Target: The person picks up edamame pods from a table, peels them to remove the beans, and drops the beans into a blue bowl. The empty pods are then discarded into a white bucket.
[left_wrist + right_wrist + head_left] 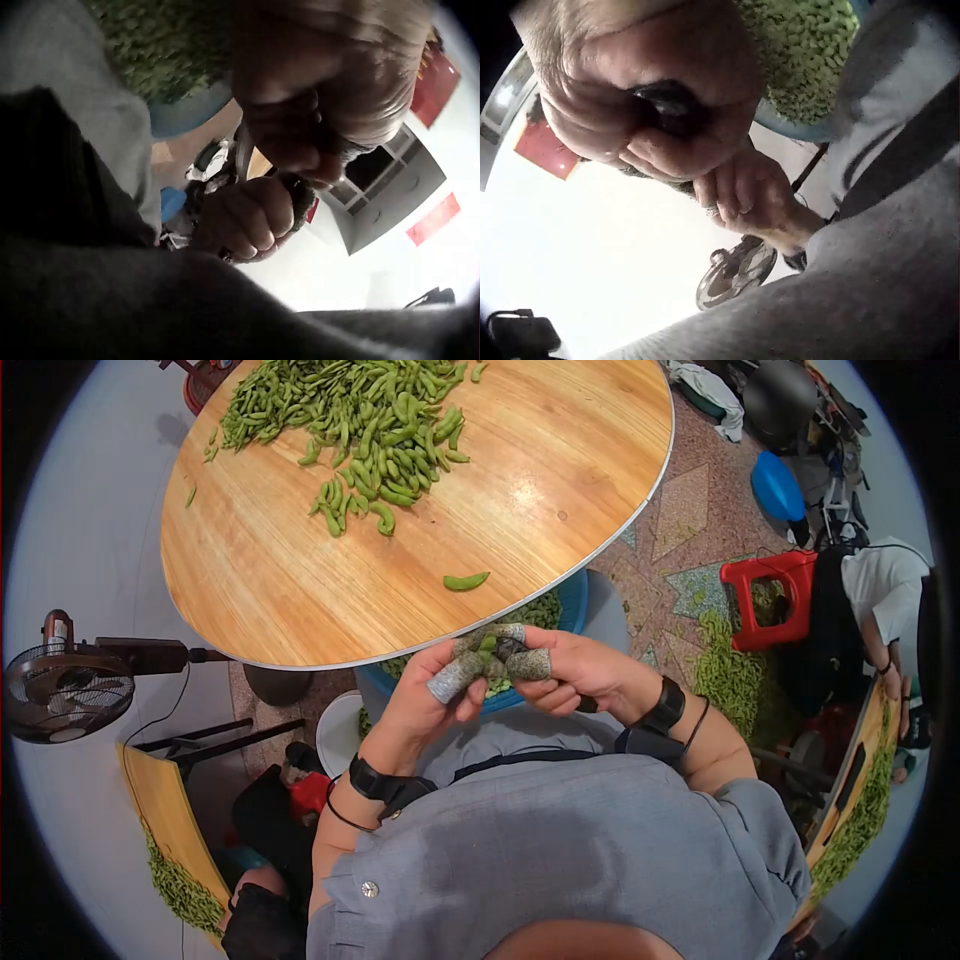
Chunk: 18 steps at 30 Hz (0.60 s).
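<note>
Both hands meet just below the table's near edge, several fingertips wrapped in grey coverings. Thumb and fingers of the left hand (425, 685) pinch a green pod (488, 644), partly hidden by the fingers. Against it, at the fingertips, is the right hand (590, 668). In the right wrist view that hand (652, 90) curls round a black object (671, 105), its far end hidden; the left hand (754, 196) is close beyond. The left wrist view has the left hand (330, 75) near and the right hand's curled fingers (251, 217) touching or almost touching it.
A blue basin (573, 600) of shelled green beans stands under the hands. The round wooden table (560, 480) bears a pod heap (370, 430) and one loose pod (466, 581). Around are a fan (70, 685), a red stool (735, 605), floor pods (728, 670) and another person (885, 590).
</note>
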Available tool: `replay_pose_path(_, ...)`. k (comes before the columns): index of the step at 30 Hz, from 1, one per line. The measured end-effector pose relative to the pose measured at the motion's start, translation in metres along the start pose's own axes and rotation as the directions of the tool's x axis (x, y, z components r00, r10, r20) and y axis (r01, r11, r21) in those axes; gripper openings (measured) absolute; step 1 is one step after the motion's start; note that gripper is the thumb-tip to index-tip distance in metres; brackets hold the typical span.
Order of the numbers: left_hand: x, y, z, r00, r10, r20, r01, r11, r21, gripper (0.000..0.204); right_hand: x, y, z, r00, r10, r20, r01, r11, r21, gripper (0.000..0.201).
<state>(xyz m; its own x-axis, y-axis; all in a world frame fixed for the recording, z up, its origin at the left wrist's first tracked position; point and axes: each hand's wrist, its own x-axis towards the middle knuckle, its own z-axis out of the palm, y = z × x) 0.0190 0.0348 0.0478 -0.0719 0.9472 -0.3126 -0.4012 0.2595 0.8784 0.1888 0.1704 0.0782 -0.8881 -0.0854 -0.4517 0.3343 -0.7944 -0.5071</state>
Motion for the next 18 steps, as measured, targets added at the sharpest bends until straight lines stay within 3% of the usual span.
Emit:
replay_pose_path(1, 0.001, -0.002, 0.001, 0.989, -0.045, 0.138, 0.089, 0.94, -0.329, 0.019, 0.002, 0.002, -0.003, 0.998, 0.024, 0.052, -0.029, 0.995, 0.095, 0.027)
replay_pose_path(2, 0.002, -0.003, 0.001, 0.959, -0.038, 0.28, 0.207, 0.769, -0.604, 0.02, 0.005, 0.005, -0.008, 0.998, 0.024, 0.055, -0.03, 0.995, 0.098, 0.027)
replay_pose_path(4, 0.004, -0.004, -0.002, 0.953, -0.046, 0.3, 0.228, 0.761, -0.607, 0.019, 0.01, 0.009, -0.013, 0.991, 0.074, 0.113, -0.097, 0.972, 0.215, 0.028)
replay_pose_path(6, 0.006, -0.003, -0.002, 0.946, -0.051, 0.32, 0.248, 0.751, -0.612, 0.018, 0.006, 0.0, -0.008, 0.997, 0.061, 0.056, -0.068, 0.987, 0.144, 0.029)
replay_pose_path(7, 0.007, -0.001, -0.001, 0.984, -0.124, 0.127, 0.163, 0.913, -0.374, 0.018, 0.005, -0.003, -0.005, 0.999, 0.041, 0.001, -0.041, 0.997, 0.07, 0.029)
replay_pose_path(8, 0.007, 0.0, -0.001, 0.988, -0.13, -0.083, 0.123, 0.989, -0.087, 0.018, 0.006, -0.002, -0.004, 0.999, 0.041, 0.0, -0.041, 0.997, 0.07, 0.029)
replay_pose_path(9, 0.008, -0.002, -0.003, 0.988, -0.13, -0.082, 0.122, 0.989, -0.086, 0.018, 0.008, -0.001, -0.003, 0.999, 0.034, -0.029, -0.032, 0.998, 0.057, 0.026)
replay_pose_path(10, 0.007, -0.005, -0.005, 0.989, 0.095, -0.113, -0.053, 0.944, 0.325, 0.015, 0.009, 0.001, -0.002, 0.998, 0.027, -0.058, -0.024, 0.999, 0.047, 0.023)
replay_pose_path(11, 0.007, -0.007, -0.007, 0.95, 0.309, -0.05, -0.195, 0.708, 0.679, 0.013, 0.009, 0.001, 0.0, 0.998, 0.027, -0.059, -0.025, 0.998, 0.049, 0.023)
replay_pose_path(12, 0.007, -0.005, -0.007, 0.95, 0.308, -0.051, -0.193, 0.709, 0.678, 0.013, 0.009, 0.0, 0.002, 0.997, 0.023, -0.074, -0.021, 0.999, 0.03, 0.023)
replay_pose_path(14, 0.009, 0.002, -0.007, 0.831, 0.517, 0.207, -0.3, 0.102, 0.948, 0.015, 0.009, 0.001, 0.002, 0.996, 0.019, -0.087, -0.018, 1.0, 0.01, 0.024)
replay_pose_path(18, 0.008, -0.004, -0.005, 0.835, 0.52, 0.183, -0.282, 0.118, 0.952, 0.02, 0.013, 0.008, 0.001, 0.987, -0.013, -0.159, -0.001, 0.996, -0.088, 0.024)
